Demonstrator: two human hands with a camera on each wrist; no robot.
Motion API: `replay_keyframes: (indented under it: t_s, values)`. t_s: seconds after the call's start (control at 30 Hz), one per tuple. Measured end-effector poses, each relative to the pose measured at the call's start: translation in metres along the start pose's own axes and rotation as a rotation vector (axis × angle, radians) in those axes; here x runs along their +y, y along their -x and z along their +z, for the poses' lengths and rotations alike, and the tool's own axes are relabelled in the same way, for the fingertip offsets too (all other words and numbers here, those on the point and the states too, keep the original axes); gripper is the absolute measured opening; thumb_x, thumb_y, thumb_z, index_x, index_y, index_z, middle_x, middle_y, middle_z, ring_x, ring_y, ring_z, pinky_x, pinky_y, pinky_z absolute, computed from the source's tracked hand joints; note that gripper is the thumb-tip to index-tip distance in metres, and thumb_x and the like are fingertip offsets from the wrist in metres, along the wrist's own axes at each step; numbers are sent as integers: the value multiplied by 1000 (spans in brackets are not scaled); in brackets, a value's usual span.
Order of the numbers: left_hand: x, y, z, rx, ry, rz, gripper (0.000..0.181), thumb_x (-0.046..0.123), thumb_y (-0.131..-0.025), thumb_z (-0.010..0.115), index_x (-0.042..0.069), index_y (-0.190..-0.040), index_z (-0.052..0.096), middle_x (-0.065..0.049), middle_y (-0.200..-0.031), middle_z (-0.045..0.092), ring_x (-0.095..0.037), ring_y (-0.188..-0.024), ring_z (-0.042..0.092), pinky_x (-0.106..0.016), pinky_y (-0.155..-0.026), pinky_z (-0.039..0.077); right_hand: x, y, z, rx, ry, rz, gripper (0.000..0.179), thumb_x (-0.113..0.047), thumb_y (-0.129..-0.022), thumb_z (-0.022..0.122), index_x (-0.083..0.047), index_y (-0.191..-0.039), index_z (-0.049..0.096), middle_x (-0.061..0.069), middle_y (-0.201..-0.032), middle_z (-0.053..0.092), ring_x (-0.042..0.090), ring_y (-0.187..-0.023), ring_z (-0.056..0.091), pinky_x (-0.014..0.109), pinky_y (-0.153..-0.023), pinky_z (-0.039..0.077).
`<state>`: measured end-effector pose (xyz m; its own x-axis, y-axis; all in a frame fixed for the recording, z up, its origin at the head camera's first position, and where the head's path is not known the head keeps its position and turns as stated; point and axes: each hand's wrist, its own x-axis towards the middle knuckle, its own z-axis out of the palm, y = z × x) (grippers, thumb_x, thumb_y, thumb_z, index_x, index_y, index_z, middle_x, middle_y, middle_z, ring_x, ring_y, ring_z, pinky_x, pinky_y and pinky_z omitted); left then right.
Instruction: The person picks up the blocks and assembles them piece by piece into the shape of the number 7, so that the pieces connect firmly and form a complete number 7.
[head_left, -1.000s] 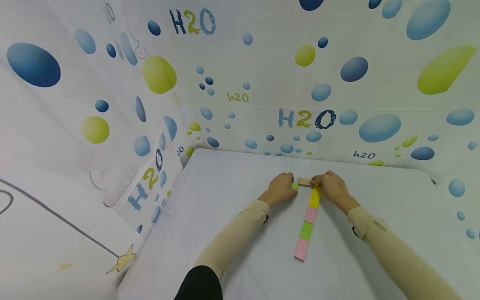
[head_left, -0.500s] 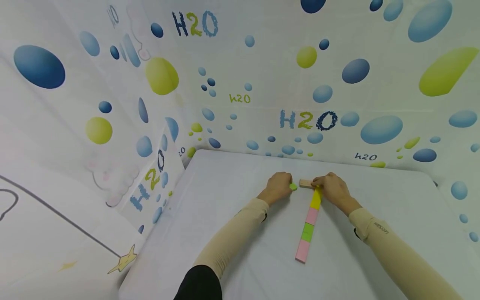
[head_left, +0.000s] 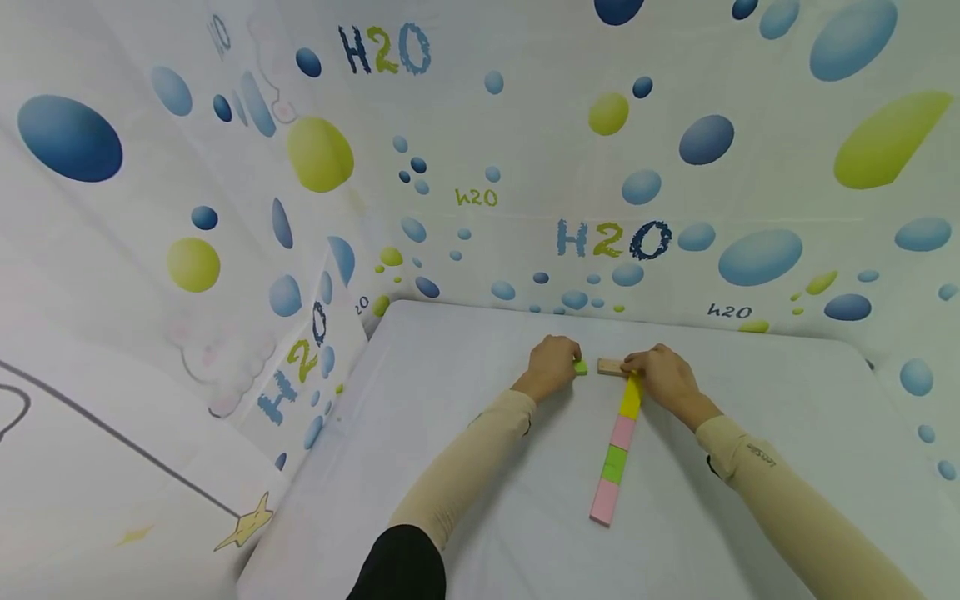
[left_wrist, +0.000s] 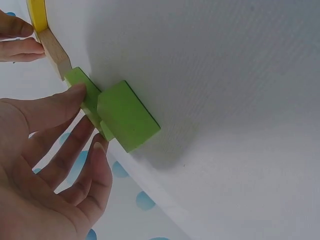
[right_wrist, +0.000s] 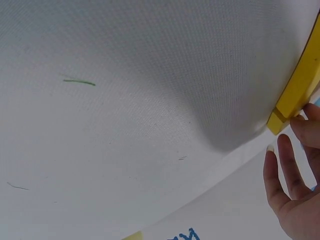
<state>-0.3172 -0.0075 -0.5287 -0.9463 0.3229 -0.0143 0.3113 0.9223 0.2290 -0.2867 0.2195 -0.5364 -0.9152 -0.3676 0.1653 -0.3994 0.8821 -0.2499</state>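
In the head view my left hand (head_left: 552, 367) is left of a plain wooden block (head_left: 611, 367). Its thumb and fingers pinch a green block (left_wrist: 86, 94). A second green block (left_wrist: 129, 116) sits right against it in the left wrist view, on the nearer side. The fingertips of my right hand (head_left: 662, 375) grip the right end of the wooden block, where it meets a yellow block (head_left: 632, 396). Yellow pieces (right_wrist: 299, 75) run beside these fingers in the right wrist view, while the other fingers stay loose. Part of the right hand's grip is hidden.
From the yellow block a line of blocks runs toward me: a pink block (head_left: 622, 432), a green one, then another pink block (head_left: 603, 502). All lie on a white cloth-covered table (head_left: 450, 350). Behind it hangs a patterned sheet (head_left: 525, 125) with blue and green spots.
My left hand has drawn the green piece leftward, and the gap to the wooden block has grown. The right hand and the line of blocks have stayed in place.
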Motion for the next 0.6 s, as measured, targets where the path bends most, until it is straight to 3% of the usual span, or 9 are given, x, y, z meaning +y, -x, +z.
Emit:
replay_keyframes:
  t_s: [0.6]
  values:
    - [-1, -8, 2, 5, -1, 5, 29, 12, -91, 77, 24, -117, 81, 4, -116, 75, -18, -110, 66, -33, -90, 56, -3, 1, -3, -25, -2, 25, 25, 5, -96, 67, -7, -114, 81, 10, -121, 76, 28, -92, 59, 43, -80, 58]
